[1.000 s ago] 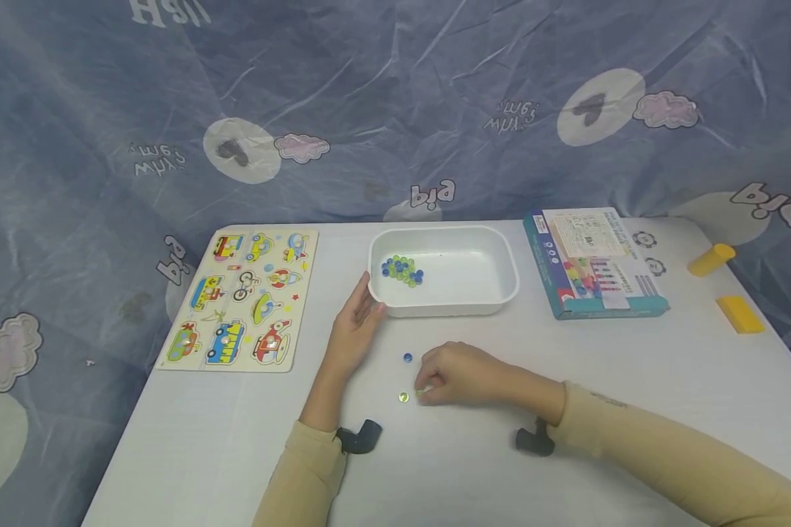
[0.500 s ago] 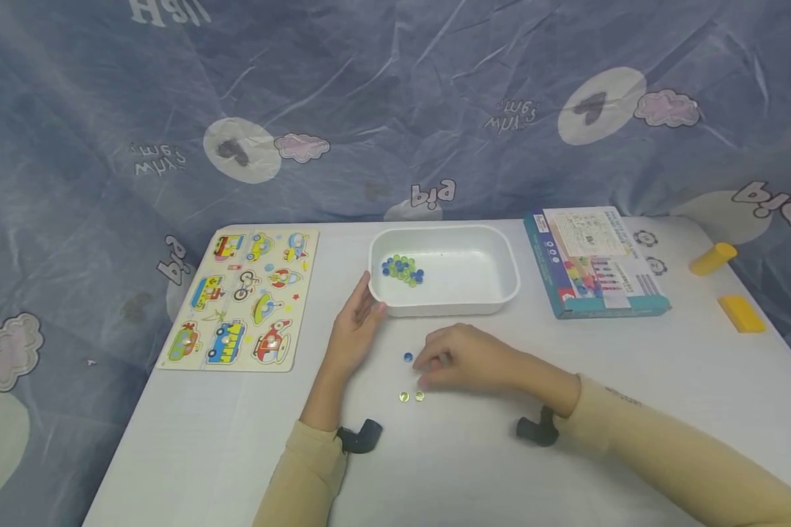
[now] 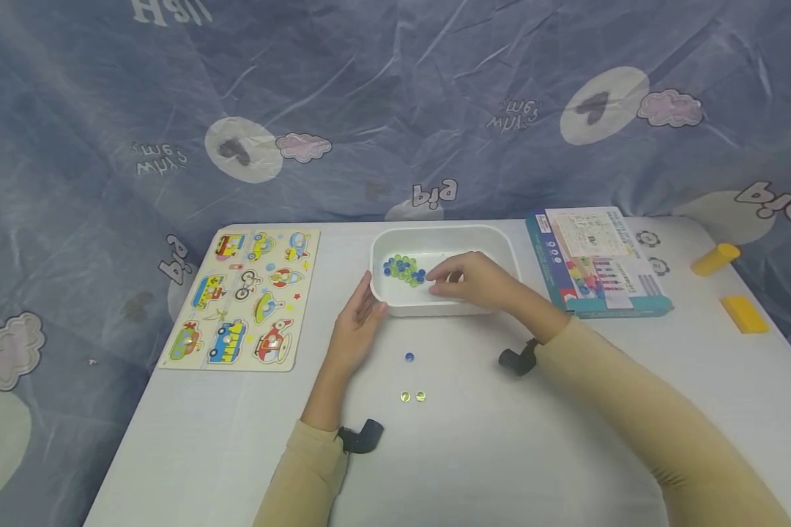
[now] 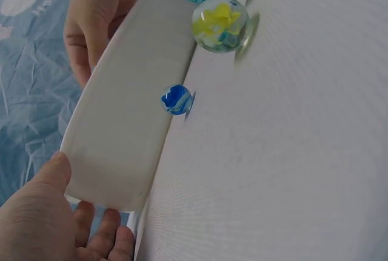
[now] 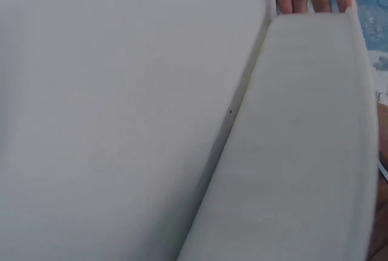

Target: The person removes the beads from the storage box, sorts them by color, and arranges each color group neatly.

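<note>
A white plastic tray (image 3: pixel 444 309) holds a cluster of blue and yellow-green glass marbles (image 3: pixel 402 269) at its left end. My left hand (image 3: pixel 354 326) grips the tray's near left corner, thumb at the rim and fingers against the end wall in the left wrist view. Over the tray, my right hand (image 3: pixel 471 279) has its thumb and fingers bent and apart, fingertips right beside the cluster's blue marbles. In front of the tray lie a blue marble (image 3: pixel 409 357) and, nearer, two yellow-green marbles (image 3: pixel 421 397) side by side. The right wrist view shows the tray's outer wall (image 5: pixel 297 128), which hides the right fingertips.
A wooden vehicle puzzle board (image 3: pixel 240 300) lies left of the tray. On the right are a toy box (image 3: pixel 596 263), a yellow cylinder (image 3: pixel 715 260) and a yellow block (image 3: pixel 744 315). A printed blue cloth (image 3: pixel 395 110) hangs behind the white table (image 3: pixel 501 461).
My right hand has let go of a yellow-green marble beside the other one on the table, then moved up and forward into the tray. The left hand has stayed at the tray's corner.
</note>
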The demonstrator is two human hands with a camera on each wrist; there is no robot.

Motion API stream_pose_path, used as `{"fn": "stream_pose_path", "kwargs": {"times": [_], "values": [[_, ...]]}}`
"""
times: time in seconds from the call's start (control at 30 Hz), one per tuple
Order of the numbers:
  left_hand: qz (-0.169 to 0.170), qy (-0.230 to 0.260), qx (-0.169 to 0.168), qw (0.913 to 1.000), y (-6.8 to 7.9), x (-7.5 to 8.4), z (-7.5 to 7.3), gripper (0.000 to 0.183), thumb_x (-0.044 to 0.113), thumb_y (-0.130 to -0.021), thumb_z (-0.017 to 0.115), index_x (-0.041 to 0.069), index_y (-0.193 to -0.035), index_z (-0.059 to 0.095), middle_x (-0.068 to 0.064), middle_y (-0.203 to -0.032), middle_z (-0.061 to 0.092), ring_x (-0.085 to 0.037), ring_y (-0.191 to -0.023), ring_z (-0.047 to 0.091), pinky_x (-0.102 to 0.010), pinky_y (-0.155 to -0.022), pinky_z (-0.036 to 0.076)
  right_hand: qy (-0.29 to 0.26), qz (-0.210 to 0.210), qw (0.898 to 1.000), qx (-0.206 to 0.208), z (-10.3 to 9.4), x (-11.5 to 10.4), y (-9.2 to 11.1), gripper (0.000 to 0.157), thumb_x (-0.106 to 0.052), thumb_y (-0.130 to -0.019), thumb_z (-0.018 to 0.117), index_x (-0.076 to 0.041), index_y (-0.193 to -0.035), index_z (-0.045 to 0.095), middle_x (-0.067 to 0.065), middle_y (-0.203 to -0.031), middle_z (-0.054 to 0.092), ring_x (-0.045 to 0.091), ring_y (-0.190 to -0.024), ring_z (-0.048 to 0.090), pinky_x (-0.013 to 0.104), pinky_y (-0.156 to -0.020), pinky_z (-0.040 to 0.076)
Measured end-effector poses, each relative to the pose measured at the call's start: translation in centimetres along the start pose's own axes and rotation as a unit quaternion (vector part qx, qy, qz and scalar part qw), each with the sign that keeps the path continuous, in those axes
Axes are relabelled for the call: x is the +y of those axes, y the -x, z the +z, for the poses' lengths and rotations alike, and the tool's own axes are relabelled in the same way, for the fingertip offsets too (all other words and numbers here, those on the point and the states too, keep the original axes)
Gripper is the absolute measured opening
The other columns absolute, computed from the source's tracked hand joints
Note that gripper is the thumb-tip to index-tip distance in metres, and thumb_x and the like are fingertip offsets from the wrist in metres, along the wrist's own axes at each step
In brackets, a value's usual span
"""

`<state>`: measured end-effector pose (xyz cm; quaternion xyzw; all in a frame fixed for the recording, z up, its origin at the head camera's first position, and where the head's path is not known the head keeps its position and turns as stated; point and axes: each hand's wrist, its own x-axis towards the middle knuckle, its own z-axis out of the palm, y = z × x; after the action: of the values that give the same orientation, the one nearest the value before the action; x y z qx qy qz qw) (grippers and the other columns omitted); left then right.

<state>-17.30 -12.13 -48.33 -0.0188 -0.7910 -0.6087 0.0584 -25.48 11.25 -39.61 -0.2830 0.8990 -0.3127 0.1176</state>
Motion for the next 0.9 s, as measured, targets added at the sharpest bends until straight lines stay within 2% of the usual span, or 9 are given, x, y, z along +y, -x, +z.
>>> {"fn": "stream_pose_path", "kwargs": {"times": [0.1, 0.23, 0.47, 0.7, 0.9], "values": [[0.001, 0.002, -0.002, 1.0, 0.0, -0.1, 0.0, 0.06, 0.034, -0.095, 0.056, 0.042, -0.146, 0.025, 0.007, -0.153, 0.033, -0.005, -0.138, 0.036, -0.027, -0.112, 0.037, 0.0, 0.019, 0.999, -0.038, 0.3, 0.3, -1.1, 0.032, -0.032, -0.082, 0.073, -0.019, -0.112, 0.071, -0.004, -0.099, 0.072, 0.013, -0.089, 0.066, 0.033, -0.08, 0.057], [-0.002, 0.006, -0.006, 1.0, -0.1, -0.1, 0.0, 0.061, 0.034, -0.095, 0.056, 0.041, -0.146, 0.025, 0.009, -0.153, 0.034, -0.003, -0.137, 0.036, -0.026, -0.112, 0.037, -0.008, 0.027, 0.996, -0.082, 0.9, 0.3, -2.3, 0.033, -0.028, -0.081, 0.075, -0.017, -0.112, 0.071, -0.004, -0.097, 0.072, 0.013, -0.091, 0.068, 0.033, -0.085, 0.057], [0.001, 0.014, -0.008, 0.9999, -0.1, 0.0, 0.0, 0.061, 0.033, -0.094, 0.057, 0.041, -0.146, 0.025, 0.013, -0.152, 0.034, -0.006, -0.138, 0.036, -0.027, -0.113, 0.036, 0.001, 0.009, 0.991, -0.136, 1.9, -0.3, -4.2, 0.024, -0.017, -0.083, 0.072, -0.016, -0.107, 0.073, -0.001, -0.106, 0.073, 0.015, -0.101, 0.067, 0.033, -0.096, 0.053], [0.004, 0.008, -0.004, 1.0, 0.0, -0.1, 0.0, 0.06, 0.033, -0.095, 0.056, 0.041, -0.146, 0.026, 0.009, -0.152, 0.035, -0.01, -0.138, 0.037, -0.03, -0.112, 0.037, 0.003, 0.016, 0.987, -0.16, 2.9, -0.7, -5.5, 0.022, -0.015, -0.081, 0.073, -0.019, -0.102, 0.075, -0.004, -0.098, 0.074, 0.01, -0.092, 0.068, 0.029, -0.09, 0.056], [0.006, 0.008, -0.004, 0.9999, -0.1, -0.3, -0.1, 0.06, 0.035, -0.094, 0.056, 0.042, -0.145, 0.026, 0.01, -0.152, 0.035, -0.008, -0.137, 0.038, -0.029, -0.112, 0.037, 0.004, 0.019, 0.986, -0.166, 3.8, -1.3, -6.2, 0.019, -0.014, -0.079, 0.074, -0.024, -0.095, 0.076, -0.008, -0.094, 0.074, 0.01, -0.093, 0.066, 0.03, -0.091, 0.054]]}}
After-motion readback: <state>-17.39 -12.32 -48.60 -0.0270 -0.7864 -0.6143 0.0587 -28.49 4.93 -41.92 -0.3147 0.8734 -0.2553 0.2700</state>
